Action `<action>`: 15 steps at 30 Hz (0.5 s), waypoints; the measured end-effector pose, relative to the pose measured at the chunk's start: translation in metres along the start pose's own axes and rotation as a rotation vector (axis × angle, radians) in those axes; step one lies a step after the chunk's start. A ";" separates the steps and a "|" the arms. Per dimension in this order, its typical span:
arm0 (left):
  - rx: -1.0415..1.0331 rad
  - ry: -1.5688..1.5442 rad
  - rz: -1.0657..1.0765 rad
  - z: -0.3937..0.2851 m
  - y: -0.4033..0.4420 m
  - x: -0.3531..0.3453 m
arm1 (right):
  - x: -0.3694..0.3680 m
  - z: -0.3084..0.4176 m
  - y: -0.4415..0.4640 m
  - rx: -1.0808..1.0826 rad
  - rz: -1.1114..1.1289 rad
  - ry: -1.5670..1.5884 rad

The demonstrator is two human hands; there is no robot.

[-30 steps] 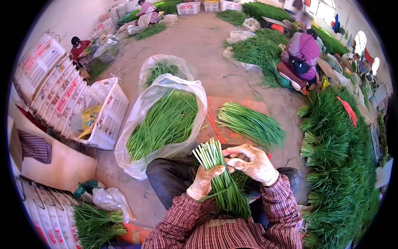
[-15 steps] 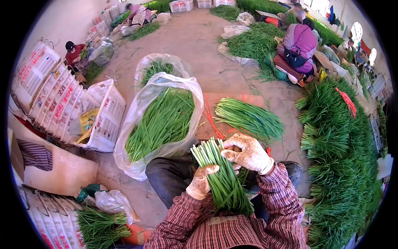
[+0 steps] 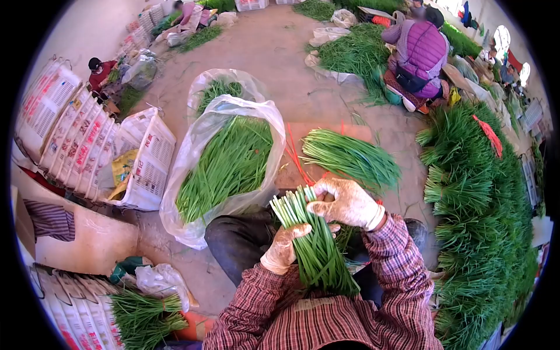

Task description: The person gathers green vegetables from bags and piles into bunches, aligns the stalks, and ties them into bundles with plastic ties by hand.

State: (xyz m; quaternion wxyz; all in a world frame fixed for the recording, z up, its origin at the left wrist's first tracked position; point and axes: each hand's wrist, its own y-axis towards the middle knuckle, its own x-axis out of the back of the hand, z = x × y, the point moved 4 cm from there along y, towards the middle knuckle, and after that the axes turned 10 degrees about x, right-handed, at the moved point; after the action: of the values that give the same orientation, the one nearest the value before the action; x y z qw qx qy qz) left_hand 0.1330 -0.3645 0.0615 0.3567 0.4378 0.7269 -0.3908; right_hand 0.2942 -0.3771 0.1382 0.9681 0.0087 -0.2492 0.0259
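My L hand (image 3: 281, 249) is clenched round the green bunch (image 3: 318, 245), thumb across its near side; bunch sits over my lap, pale cut ends up & tilted L, leafy part down twd my plaid shirt (image 3: 321, 324). My R hand (image 3: 345, 204) is up at the R side of the pale ends, thumb + index bent together & touching there; can't tell if they pinch a stalk. Both hands look gloved, pale w/ brown stains.

Just beyond R hand, a laid bunch (image 3: 350, 157) lies flat, partly on a reddish mat (image 3: 348, 132), w/ red ties (image 3: 296, 157) just L of it. Open plastic bag (image 3: 175, 219) ahead & L of my knees holds loose stalks (image 3: 230, 163); a 2nd bag (image 3: 201, 81) w/ more greens is right behind it.

Far L: white crate (image 3: 153, 169) w/ yellow packet (image 3: 123, 166) inside, next to stacked crates (image 3: 70, 134). Low L: tied bundles (image 3: 146, 315) by a crumpled clear bag (image 3: 160, 279). R side: long bank of bundles (image 3: 478, 233), red strands (image 3: 489, 136) on top. Co-worker in purple (image 3: 420, 55) sits up R, co-worker in red (image 3: 102, 73) up L.
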 end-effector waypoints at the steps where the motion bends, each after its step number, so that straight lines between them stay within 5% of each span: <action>1: 0.006 -0.002 -0.001 0.000 0.001 -0.001 | 0.002 0.000 0.001 -0.047 0.011 0.061; 9: -0.112 0.040 -0.004 -0.011 0.001 0.001 | 0.005 -0.013 0.004 -0.012 0.023 0.565; 15: -0.242 0.001 -0.148 -0.020 0.001 0.021 | 0.029 -0.008 -0.007 0.045 -0.039 0.520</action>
State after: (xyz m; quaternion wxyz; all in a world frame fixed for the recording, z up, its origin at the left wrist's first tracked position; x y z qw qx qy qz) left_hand 0.1224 -0.3394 0.0516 0.3768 0.3369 0.7991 -0.3253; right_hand 0.3241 -0.3821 0.1453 0.9995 0.0280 0.0091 0.0139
